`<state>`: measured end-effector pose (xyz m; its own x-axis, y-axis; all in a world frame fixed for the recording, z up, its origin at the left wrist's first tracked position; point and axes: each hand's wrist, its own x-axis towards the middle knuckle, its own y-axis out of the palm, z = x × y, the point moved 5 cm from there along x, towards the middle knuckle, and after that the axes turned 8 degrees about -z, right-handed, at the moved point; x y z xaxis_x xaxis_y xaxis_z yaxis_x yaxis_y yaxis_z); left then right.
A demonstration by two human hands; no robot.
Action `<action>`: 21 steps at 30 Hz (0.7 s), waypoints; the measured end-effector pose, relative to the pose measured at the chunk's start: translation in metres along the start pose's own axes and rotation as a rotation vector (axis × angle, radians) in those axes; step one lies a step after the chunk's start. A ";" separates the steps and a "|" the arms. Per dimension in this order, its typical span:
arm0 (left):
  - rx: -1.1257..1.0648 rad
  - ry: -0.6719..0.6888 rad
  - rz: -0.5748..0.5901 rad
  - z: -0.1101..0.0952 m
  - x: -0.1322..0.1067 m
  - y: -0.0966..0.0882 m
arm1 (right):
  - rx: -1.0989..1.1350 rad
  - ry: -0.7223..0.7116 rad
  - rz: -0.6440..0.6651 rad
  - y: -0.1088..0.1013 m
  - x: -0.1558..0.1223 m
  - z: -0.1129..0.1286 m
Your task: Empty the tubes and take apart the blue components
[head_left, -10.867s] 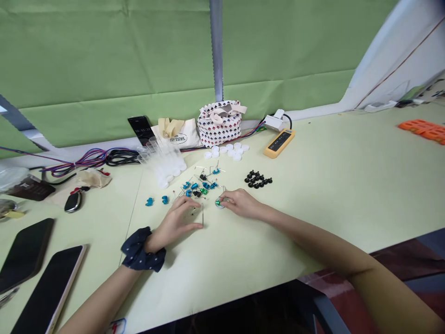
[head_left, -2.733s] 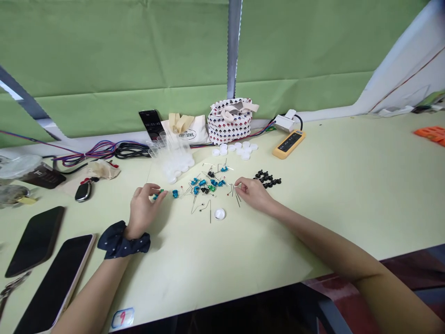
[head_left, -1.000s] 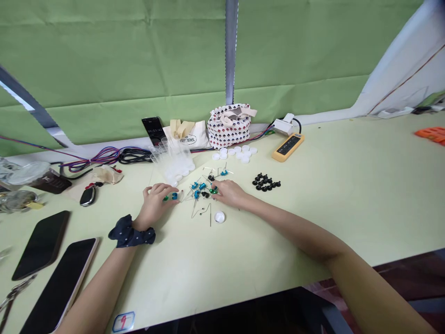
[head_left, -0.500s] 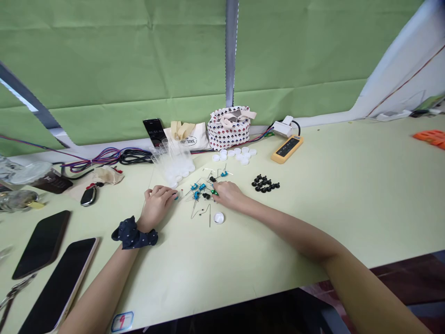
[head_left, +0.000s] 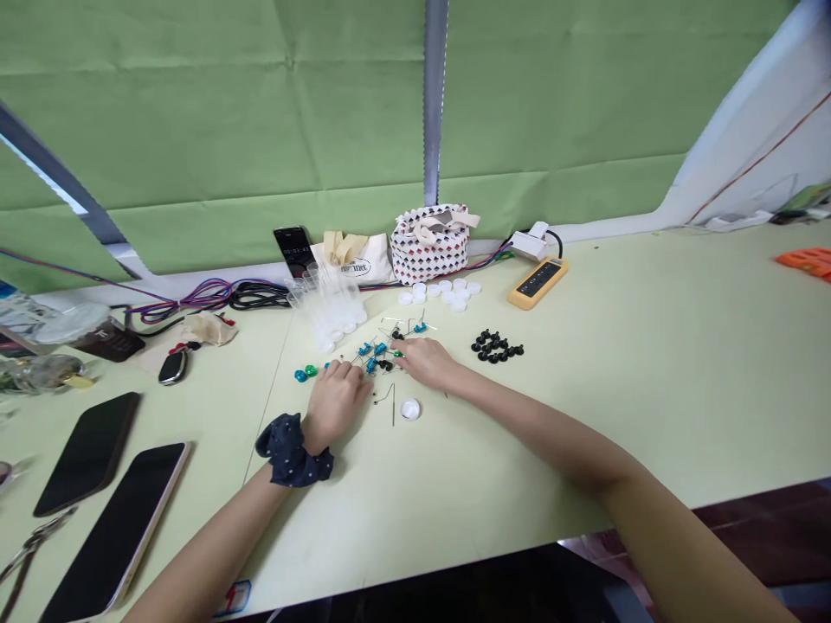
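Observation:
A scatter of small blue, green and black wire-legged parts (head_left: 380, 350) lies on the pale green table (head_left: 584, 389). My left hand (head_left: 338, 400), a dark scrunchie on its wrist, rests palm down at the scatter's near left edge with fingers curled onto the parts. My right hand (head_left: 425, 361) lies across the scatter's right side, fingertips pinched at a green part. Two loose blue-green pieces (head_left: 304, 374) lie left of my left hand. A white cap (head_left: 409, 408) and a bent wire (head_left: 389, 400) lie just in front of my hands.
Clear plastic tubes (head_left: 328, 303) and white caps (head_left: 441, 292) lie behind the parts, black screws (head_left: 497, 345) to the right. At the back stand a patterned bag (head_left: 432, 242), a yellow power strip (head_left: 537, 282) and cables (head_left: 195, 296). Two phones (head_left: 104, 484) lie at the left.
My left hand has slid right from the two blue-green pieces, leaving them on the table, and now rests at the scatter's edge. My right hand stays on the parts.

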<state>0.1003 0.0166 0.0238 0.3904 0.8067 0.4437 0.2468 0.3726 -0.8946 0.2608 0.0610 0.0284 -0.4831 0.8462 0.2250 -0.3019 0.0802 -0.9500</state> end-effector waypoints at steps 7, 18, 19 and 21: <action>-0.201 -0.172 -0.050 0.004 -0.004 0.001 | 0.245 -0.037 -0.138 -0.007 -0.004 0.015; -1.328 -0.503 0.121 -0.021 0.001 0.004 | 1.091 0.204 -0.068 -0.027 -0.017 -0.011; -1.366 -0.503 0.124 -0.025 0.003 0.004 | 1.120 0.198 -0.051 -0.027 -0.020 -0.011; -1.422 -0.499 0.121 -0.032 0.005 0.002 | 1.193 0.195 0.002 -0.027 -0.026 -0.012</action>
<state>0.1312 0.0071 0.0256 0.2109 0.9763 0.0489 0.9774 -0.2112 0.0012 0.2911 0.0435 0.0456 -0.3836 0.9191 0.0898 -0.9195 -0.3710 -0.1300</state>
